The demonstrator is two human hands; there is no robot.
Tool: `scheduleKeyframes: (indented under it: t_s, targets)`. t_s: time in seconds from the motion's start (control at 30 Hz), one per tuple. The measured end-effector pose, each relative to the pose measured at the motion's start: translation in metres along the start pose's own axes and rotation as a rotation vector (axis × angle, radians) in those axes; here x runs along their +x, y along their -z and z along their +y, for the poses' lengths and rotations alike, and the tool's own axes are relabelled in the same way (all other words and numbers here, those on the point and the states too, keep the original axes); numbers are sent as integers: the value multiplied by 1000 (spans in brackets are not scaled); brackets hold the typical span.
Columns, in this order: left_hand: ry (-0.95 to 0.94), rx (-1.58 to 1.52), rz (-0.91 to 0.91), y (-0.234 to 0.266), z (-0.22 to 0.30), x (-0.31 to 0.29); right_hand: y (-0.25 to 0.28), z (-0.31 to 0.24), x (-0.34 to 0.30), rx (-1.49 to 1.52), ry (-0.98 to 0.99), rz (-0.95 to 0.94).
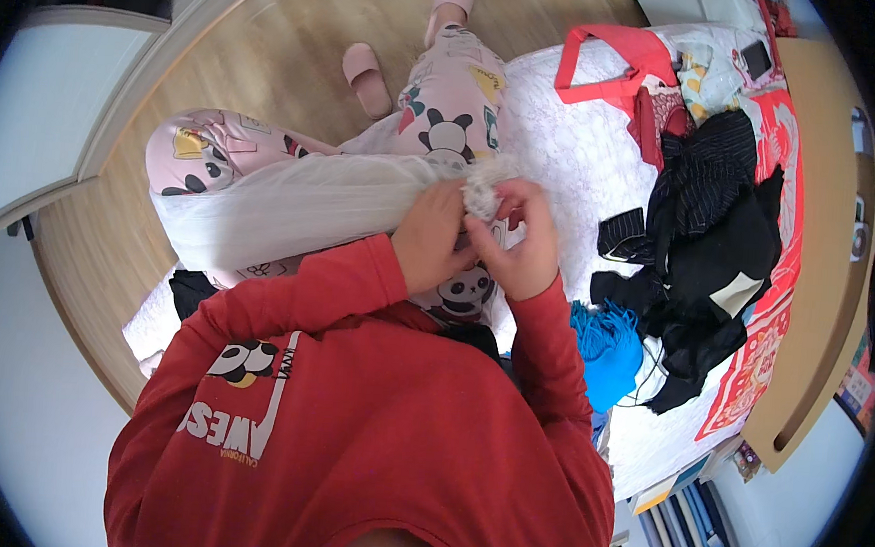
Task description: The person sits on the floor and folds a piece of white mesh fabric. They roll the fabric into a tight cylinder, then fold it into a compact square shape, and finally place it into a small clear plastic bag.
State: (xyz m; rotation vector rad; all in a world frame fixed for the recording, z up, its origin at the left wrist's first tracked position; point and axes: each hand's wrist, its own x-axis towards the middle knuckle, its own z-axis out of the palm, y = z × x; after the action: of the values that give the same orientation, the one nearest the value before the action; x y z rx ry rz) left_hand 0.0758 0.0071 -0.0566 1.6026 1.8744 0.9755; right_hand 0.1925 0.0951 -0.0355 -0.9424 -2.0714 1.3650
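A length of sheer white fabric (291,209) lies across my lap, over pink panda-print trousers (453,99). Its right end is bunched into a ruffled, lacy clump (480,194). My left hand (430,231) is closed on the fabric just left of that clump, its fingers partly hidden. On the clump's right side, my right hand (522,241) pinches the ruffled edge between thumb and fingers. The two hands are close together, and the fabric's exact kind cannot be made out.
I sit on a bed with a white patterned sheet (565,146). To the right are black clothes (709,250), blue fringed fabric (608,359), a red strap (596,63) and a phone (756,59). A pink slipper (367,81) is on the wooden floor.
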Motion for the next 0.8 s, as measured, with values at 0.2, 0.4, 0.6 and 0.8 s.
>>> scheduleKeyframes:
  t_s: [0.2, 0.4, 0.6, 0.8]
  targets:
    - [533, -1076, 11, 36, -5, -22, -11, -3, 5, -270, 333, -215]
    - [-264, 8, 5, 51, 2, -46, -21, 4, 4, -299, 338, -259]
    - [-30, 112, 201, 18, -21, -34, -11, -3, 18, -260, 331, -277]
    - [353, -721, 213, 33, -39, -37, -8, 5, 33, -25, 277, -441]
